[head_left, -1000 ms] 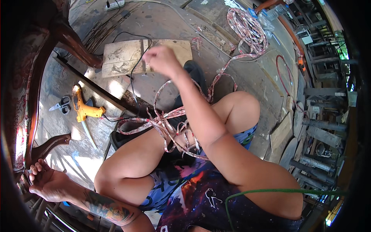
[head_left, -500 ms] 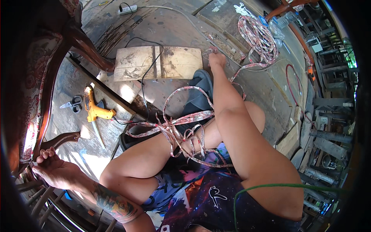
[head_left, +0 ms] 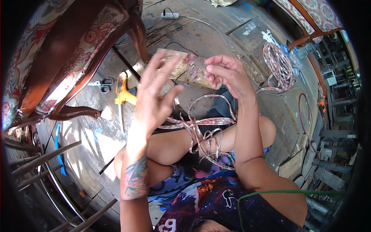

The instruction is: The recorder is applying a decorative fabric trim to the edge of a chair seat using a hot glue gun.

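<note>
My right hand is raised in front of me, thumb and fingers closed on the edge of a small clear plastic bag with reddish marks showing through. Facing it, my left hand is lifted with fingers spread, holding nothing; motion blurs it. Below both hands, floral fabric cord lies looped and tangled across my legs. Left of my left hand, a yellow glue gun rests on the floor with a pale glue stick. Partly behind the hands is a stained light board.
A carved wooden chair with floral upholstery leans in on the left, scissors beside it. A coil of floral cord lies at the far right. A white power strip is at the back. Thin wooden bars jut in at lower left.
My right hand has come back from the floor by the board, bringing the plastic bag up. My left hand has swung from beside the chair to the middle. The view has shifted left.
</note>
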The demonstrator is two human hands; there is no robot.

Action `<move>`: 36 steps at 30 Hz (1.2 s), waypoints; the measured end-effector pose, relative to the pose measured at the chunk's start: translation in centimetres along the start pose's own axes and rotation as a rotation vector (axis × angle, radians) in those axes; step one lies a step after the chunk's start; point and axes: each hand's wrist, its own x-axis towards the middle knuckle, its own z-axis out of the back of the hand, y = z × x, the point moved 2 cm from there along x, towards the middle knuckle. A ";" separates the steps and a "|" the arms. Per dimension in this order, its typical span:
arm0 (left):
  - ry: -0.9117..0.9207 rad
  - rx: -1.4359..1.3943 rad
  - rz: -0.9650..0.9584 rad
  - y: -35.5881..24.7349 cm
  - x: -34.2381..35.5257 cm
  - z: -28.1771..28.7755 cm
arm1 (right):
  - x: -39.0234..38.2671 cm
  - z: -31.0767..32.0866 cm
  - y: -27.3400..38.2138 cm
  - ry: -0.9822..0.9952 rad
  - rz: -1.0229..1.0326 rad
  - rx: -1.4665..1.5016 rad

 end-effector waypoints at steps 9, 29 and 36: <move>0.032 0.210 0.204 4.1 -0.5 -2.3 | -2.1 0.8 2.2 0.006 -0.074 -0.056; -0.004 -0.152 0.365 2.2 -1.9 1.7 | 1.0 -10.8 -0.7 0.259 0.141 0.095; -0.799 -0.429 0.518 5.7 -3.0 7.2 | 4.9 -19.6 -2.2 0.234 0.479 -0.074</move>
